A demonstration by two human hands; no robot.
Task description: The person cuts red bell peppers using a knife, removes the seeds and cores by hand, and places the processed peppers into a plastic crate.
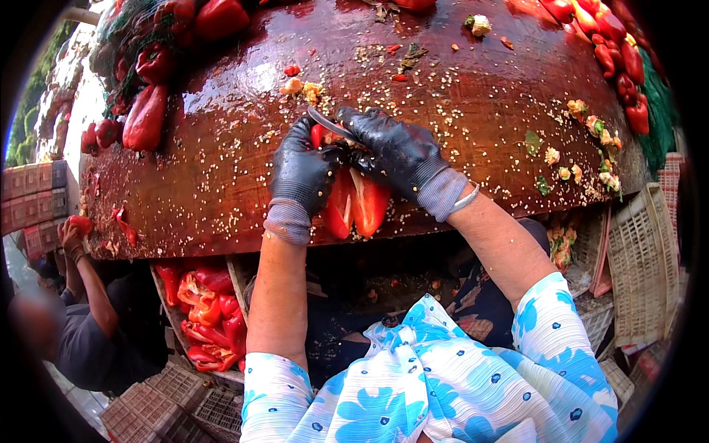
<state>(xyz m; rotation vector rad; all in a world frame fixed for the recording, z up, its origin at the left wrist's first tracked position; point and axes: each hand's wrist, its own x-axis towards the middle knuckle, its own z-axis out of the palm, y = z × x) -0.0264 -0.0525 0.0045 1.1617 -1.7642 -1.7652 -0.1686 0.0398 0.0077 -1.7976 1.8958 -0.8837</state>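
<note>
A red bell pepper point(370, 206), split lengthwise from its lower end, is held between my hands above the near edge of the wooden table point(221, 188). My left hand point(303, 166), in a black coated glove, is closed around its left side. My right hand point(390, 149), gloved the same way, grips the pepper's right side together with a small curved knife point(335, 124). The blade points up and left across the pepper's top; its handle is hidden in my fingers. Pale seeds and pieces of pepper core point(312, 93) lie on the wood beyond my hands.
Whole red peppers point(145, 117) and a green net lie at the back left, more peppers point(631, 63) at the right. Cut cores point(595, 126) lie near the right edge. Below the table stands a crate of cut peppers point(213, 315). Another person point(88, 332) holds a pepper at the left.
</note>
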